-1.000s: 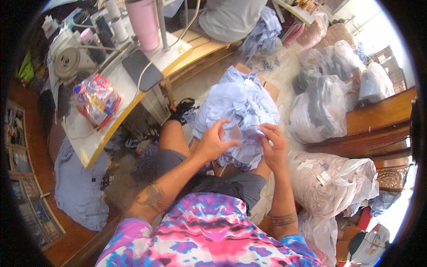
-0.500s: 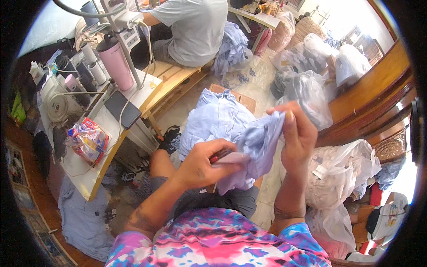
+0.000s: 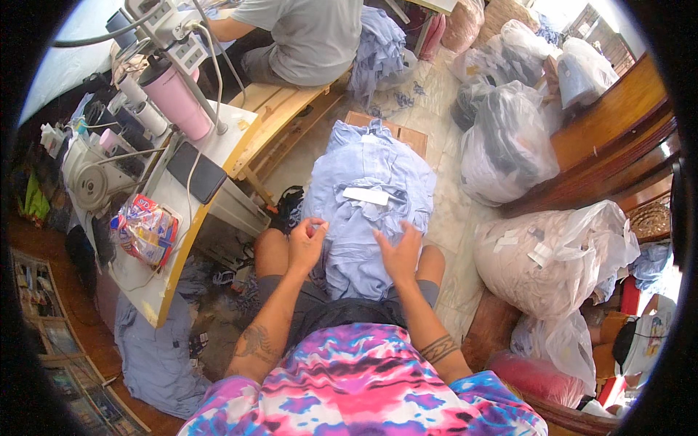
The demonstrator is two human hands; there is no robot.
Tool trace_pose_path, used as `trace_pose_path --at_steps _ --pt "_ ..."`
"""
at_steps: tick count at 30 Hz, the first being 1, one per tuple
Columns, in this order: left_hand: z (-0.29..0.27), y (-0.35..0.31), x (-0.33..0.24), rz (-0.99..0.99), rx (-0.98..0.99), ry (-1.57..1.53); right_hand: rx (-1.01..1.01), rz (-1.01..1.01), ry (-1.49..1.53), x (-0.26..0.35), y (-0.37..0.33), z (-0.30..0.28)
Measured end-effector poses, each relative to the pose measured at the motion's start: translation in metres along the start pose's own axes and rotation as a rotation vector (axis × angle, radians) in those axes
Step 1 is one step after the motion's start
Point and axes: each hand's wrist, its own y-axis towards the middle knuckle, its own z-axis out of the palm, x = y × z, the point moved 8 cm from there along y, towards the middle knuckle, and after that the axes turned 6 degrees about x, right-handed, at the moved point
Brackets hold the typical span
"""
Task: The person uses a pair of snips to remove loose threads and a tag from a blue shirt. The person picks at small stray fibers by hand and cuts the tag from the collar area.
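A pile of light blue garments (image 3: 371,163) lies in front of me, reaching toward my knees. On top of it, near a folded collar, rests a flat white rectangular piece (image 3: 366,195). At the pile's left edge is my left hand (image 3: 305,248), its thumb and forefinger bent close together. A small dark reddish spot shows between them; what it is cannot be made out. My right hand (image 3: 401,254) hovers over the near right part of the pile, thumb and fingers apart, holding nothing.
Left, a white table (image 3: 156,294) bears a phone (image 3: 196,171), pink tumbler (image 3: 177,98), thread cones and a snack packet (image 3: 147,231). Ahead, a person in grey (image 3: 302,43) sits on a wooden bench (image 3: 273,123). Stuffed plastic bags (image 3: 509,145) stand right. Blue cloth (image 3: 156,356) lies lower left.
The blue garment that both hands held raised now lies on the pile. My right hand has come down and opened; my left hand has moved slightly left. The view has shifted a little.
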Motion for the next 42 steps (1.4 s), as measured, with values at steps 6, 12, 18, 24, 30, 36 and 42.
trace_pose_path --at_steps 6,12,18,24,30,36,42 --pt "0.066 -0.009 -0.106 0.396 0.137 0.279 0.154 0.253 0.284 -0.086 -0.004 0.037" --pt "0.091 0.041 -0.097 0.512 0.316 0.622 -0.073 -0.015 0.255 -0.047 0.014 0.018" --pt "0.087 0.028 -0.106 0.489 0.327 0.396 0.097 -0.078 0.248 -0.062 0.034 -0.003" --pt "0.067 0.007 -0.145 0.34 0.311 0.162 0.089 -0.231 0.347 0.011 0.083 -0.076" --pt "0.055 -0.061 -0.188 -0.21 0.423 -0.606 0.087 -0.101 0.442 0.086 0.064 -0.119" --pt "0.055 -0.082 -0.172 -0.261 0.402 -0.656 0.315 0.056 1.087 0.091 -0.037 -0.063" --pt "0.051 -0.089 -0.164 -0.271 0.415 -0.621 0.324 0.057 1.102 0.095 -0.047 -0.053"
